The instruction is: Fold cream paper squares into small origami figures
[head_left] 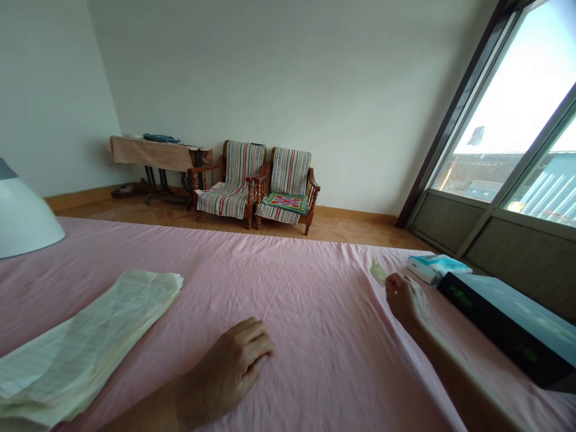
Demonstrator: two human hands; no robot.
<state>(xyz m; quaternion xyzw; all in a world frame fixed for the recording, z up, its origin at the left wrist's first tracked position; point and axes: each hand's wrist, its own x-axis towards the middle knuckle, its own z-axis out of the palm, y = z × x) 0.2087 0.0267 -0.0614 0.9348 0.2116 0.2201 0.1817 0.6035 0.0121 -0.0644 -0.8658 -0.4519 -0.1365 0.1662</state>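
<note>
My left hand (234, 366) rests on the pink cloth (306, 336) with its fingers curled in, and no object shows in it. Farther off to the right, my right hand (405, 295) is closed in a pinch. A small, thin, pale green piece (378, 271) sticks out from its fingertips; whether it is paper or a leaf I cannot tell. To the left of my left hand lies a long stack of thin, creased, pale greenish paper sheets (99, 330).
A white-and-blue box (437, 267) and a larger black box (508, 318) stand to the right of my right hand. At the far left is a white rounded object (27, 216). Beyond the cloth's edge are two wooden chairs (256, 183) and a cloth-covered table (153, 153).
</note>
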